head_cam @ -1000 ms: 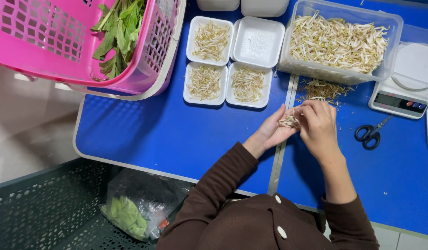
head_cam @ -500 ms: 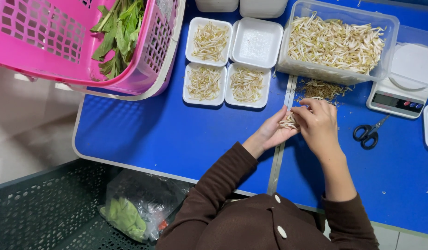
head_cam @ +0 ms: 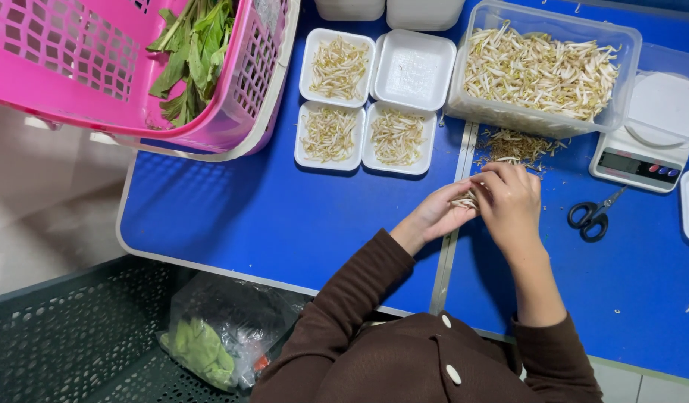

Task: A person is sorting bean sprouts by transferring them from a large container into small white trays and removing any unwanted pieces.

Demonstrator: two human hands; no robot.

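Over the blue table [head_cam: 232, 216] my left hand [head_cam: 440, 215] and my right hand [head_cam: 510, 203] meet around a small bunch of bean sprouts [head_cam: 464, 200], both pinching it. Just beyond my hands lies a loose pile of brownish sprout trimmings [head_cam: 517, 145]. Behind that stands a clear plastic tub full of bean sprouts [head_cam: 540, 69]. To the left sit white foam trays: three hold sprouts [head_cam: 338, 69] [head_cam: 328, 134] [head_cam: 396, 137], one is bare [head_cam: 413, 69].
A pink basket with green leaves [head_cam: 120, 67] overhangs the table's left end. A digital scale [head_cam: 652, 142] and black-handled scissors [head_cam: 592, 216] lie to the right. Below the table are a dark perforated crate [head_cam: 68, 336] and a plastic bag of greens [head_cam: 210, 343].
My hands have stayed in place, with only small finger movements on the sprouts.
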